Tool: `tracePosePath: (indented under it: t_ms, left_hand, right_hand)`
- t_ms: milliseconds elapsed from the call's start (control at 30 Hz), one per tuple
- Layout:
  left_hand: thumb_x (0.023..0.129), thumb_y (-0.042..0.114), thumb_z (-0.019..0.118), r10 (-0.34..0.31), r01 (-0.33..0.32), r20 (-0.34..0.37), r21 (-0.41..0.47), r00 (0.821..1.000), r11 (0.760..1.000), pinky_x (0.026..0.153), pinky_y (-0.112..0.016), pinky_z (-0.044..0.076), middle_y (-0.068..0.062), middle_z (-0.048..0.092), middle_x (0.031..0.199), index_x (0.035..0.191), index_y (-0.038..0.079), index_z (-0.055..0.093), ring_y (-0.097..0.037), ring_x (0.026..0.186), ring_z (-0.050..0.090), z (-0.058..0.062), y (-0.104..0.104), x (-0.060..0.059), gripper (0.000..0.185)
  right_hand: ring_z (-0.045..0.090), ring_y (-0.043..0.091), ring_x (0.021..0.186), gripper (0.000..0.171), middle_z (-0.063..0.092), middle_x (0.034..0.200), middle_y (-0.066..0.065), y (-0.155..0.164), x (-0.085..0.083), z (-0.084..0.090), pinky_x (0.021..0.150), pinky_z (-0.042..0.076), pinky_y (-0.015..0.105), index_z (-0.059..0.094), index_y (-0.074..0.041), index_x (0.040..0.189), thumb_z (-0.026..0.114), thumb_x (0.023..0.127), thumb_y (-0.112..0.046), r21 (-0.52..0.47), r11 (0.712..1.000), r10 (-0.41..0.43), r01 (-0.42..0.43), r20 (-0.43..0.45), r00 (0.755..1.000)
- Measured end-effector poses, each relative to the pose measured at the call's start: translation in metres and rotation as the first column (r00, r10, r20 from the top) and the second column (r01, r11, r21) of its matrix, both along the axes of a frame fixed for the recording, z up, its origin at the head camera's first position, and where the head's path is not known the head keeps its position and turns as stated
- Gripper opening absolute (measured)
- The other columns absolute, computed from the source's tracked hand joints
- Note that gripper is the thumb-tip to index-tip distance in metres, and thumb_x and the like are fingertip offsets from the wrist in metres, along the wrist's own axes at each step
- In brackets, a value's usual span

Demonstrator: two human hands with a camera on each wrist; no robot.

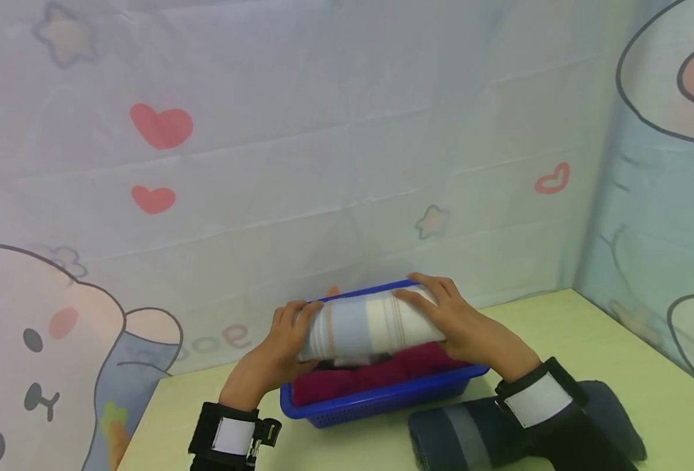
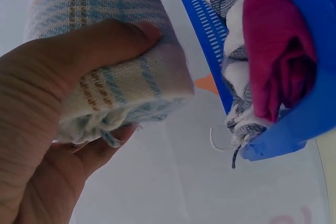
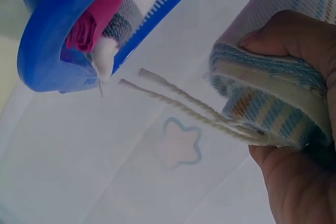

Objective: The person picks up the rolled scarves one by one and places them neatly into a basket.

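A rolled plaid scarf (image 1: 358,325) in white, pale blue and cream is held by both hands above a blue plastic basket (image 1: 382,396). My left hand (image 1: 280,348) grips its left end, thumb on top and fingers underneath in the left wrist view. At the other end, my right hand (image 1: 461,325) grips the roll; twisted fringe strands (image 3: 189,106) dangle there. Inside the basket lie a folded magenta cloth (image 1: 382,377) and a grey-and-white fringed scarf (image 2: 236,72) beside it. The held roll hides part of the basket's contents in the head view.
On the pale yellow table (image 1: 535,327), a dark navy rolled cloth (image 1: 458,435) with a grey band lies in front of the basket, partly under the right forearm. A printed curtain (image 1: 323,163) with hearts and stars hangs right behind the basket.
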State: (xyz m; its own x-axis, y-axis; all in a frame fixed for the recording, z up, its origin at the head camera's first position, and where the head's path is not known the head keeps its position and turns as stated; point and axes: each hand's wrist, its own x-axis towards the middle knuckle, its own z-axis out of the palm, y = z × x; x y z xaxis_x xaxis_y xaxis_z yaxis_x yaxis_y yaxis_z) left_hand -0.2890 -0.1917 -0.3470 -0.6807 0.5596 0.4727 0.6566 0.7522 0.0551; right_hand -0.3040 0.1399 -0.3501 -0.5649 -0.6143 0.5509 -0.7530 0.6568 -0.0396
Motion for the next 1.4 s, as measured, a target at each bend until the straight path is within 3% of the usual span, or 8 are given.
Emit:
tracePosePath:
  t_ms: [300, 533, 700, 867, 1400]
  left_hand:
    - [0.071, 0.004, 0.087, 0.032, -0.031, 0.055, -0.017, 0.998, 0.999, 0.09, -0.05, 0.052, -0.024, 0.04, 0.133, 0.143, 0.002, 0.035, -0.043, 0.117, 0.041, 0.004, 0.001, -0.007, 0.089]
    - [0.072, 0.005, 0.085, 0.047, -0.045, 0.064, -0.029, 0.997, 0.999, 0.09, -0.051, 0.052, -0.025, 0.04, 0.133, 0.143, 0.002, 0.035, -0.044, 0.118, 0.042, 0.005, 0.0, -0.012, 0.087]
    - [0.073, 0.002, 0.084, 0.033, -0.032, 0.091, -0.016, 0.995, 0.999, 0.096, -0.054, 0.048, -0.026, 0.039, 0.133, 0.143, 0.001, 0.035, -0.047, 0.121, 0.039, 0.007, 0.002, -0.022, 0.086]
    - [0.073, 0.001, 0.083, 0.047, -0.044, 0.122, -0.022, 0.991, 0.999, 0.093, -0.053, 0.049, -0.026, 0.038, 0.135, 0.144, 0.002, 0.033, -0.046, 0.12, 0.039, 0.009, 0.004, -0.03, 0.087]
    - [0.071, -0.001, 0.084, 0.101, -0.09, 0.201, -0.062, 0.974, 0.994, 0.097, -0.053, 0.05, -0.023, 0.035, 0.141, 0.149, 0.008, 0.028, -0.044, 0.127, 0.035, 0.01, 0.01, -0.047, 0.096]
  right_hand:
    - [0.039, 0.049, 0.128, 0.106, 0.029, 0.15, 0.023, 0.0, -0.009, 0.002, 0.082, 0.057, 0.05, 0.033, -0.019, 0.146, 0.081, 0.059, 0.019, 0.02, 1.0, -0.019, 0.019, -0.002, 1.0]
    - [0.037, 0.047, 0.13, 0.104, 0.028, 0.152, 0.021, -0.001, -0.015, 0.007, 0.085, 0.057, 0.05, 0.031, -0.02, 0.148, 0.081, 0.064, 0.016, 0.052, 0.998, -0.029, 0.027, 0.027, 0.999]
    - [0.037, 0.046, 0.13, 0.106, 0.028, 0.153, 0.02, -0.002, -0.021, 0.013, 0.082, 0.059, 0.047, 0.032, -0.019, 0.149, 0.081, 0.062, 0.017, 0.075, 0.997, -0.033, 0.03, 0.044, 0.998]
    - [0.036, 0.046, 0.13, 0.11, 0.026, 0.153, 0.02, 0.0, -0.029, 0.014, 0.077, 0.059, 0.045, 0.031, -0.019, 0.149, 0.082, 0.06, 0.019, 0.079, 0.997, -0.028, 0.023, 0.066, 0.997]
    - [0.037, 0.046, 0.133, 0.11, 0.029, 0.153, 0.02, 0.002, -0.048, 0.011, 0.085, 0.058, 0.05, 0.028, -0.022, 0.151, 0.085, 0.063, 0.012, 0.142, 0.987, -0.093, 0.08, 0.084, 0.992]
